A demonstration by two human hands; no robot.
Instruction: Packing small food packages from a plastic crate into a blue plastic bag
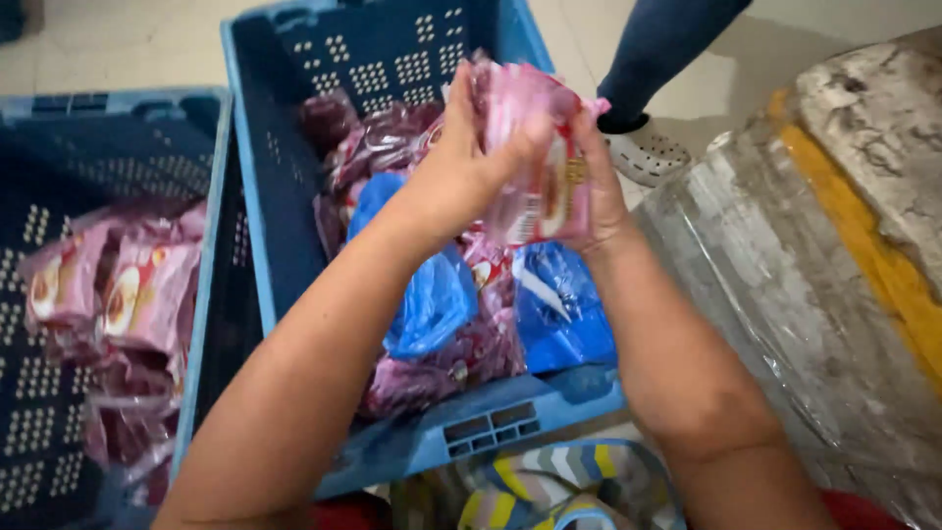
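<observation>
Both my hands hold one bundle of pink snack packets (535, 147) in clear plastic, raised above the middle blue crate (265, 196). My left hand (466, 157) grips its left side from behind, and my right hand (594, 182) clasps its right edge. Under the bundle, the crate holds more dark pink packets (442, 363) and blue plastic bags (432, 294).
A second blue crate (211, 245) at left holds pink packets (118, 294). At right lies a grey plastic-wrapped slab (814, 294) with a yellow stripe. Another person's leg and white clog (643, 147) stand behind the crate. Striped cloth (549, 486) is near my lap.
</observation>
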